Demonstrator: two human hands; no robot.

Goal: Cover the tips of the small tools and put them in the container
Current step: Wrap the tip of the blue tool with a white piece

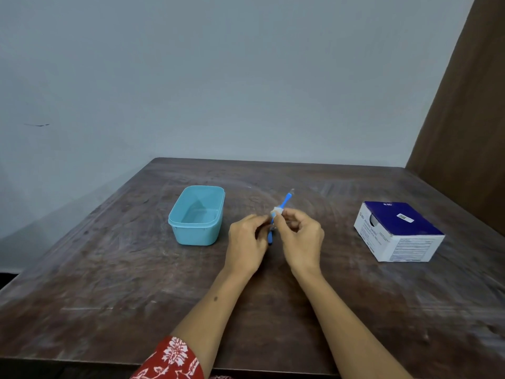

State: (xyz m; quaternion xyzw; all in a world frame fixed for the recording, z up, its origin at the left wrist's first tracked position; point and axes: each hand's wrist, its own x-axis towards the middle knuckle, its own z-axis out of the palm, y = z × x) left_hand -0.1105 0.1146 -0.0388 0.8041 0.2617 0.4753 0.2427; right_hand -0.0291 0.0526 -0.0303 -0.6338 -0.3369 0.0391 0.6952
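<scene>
Red floral sleeve [175,356] at the near edge of the worktop [109,283] comes first, on the person's left arm; both bare forearms reach from there toward the middle of the dark, scuffed wooden surface. Left hand [246,242] and right hand [300,236] meet just above the centre — fingers of each curled in, pinching a small blue tool [285,201] between them. Its slim handle rises tilted toward the far edge and ends in a thin pale tip; a white piece [276,212] sits around the shaft right at the fingertips, though whether it is a cap or a wad of wrapping cannot be told. A second bit of blue [270,237] shows below, between the two palms; whether it belongs to the same tool is unclear.

Just left of the hands, apart from them, stands a light blue plastic container [188,233], rectangular, lidless, nothing visible inside. Toward the right edge sits a blue-and-white cardboard box [401,228] with fine print on its sides — too blurred to read.
</scene>
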